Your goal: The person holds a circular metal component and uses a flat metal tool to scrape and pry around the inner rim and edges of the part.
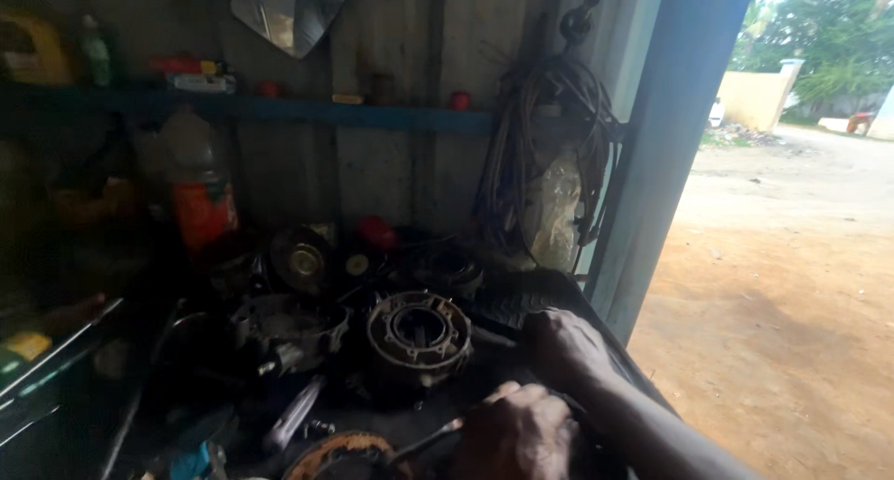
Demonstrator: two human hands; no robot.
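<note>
Counter [438, 415], dim and crowded. Your left grip [518, 433], at 6 o'clock, is clenched around a thin metal tool [430, 440]. Your right grip [562, 345], at 5 o'clock, is closed; its contents cannot be told. A round ribbed engine casting [416, 332] sits centre, just beside your right grip.

Head view, looking down, close over cluttered workbench [391, 424]
</note>
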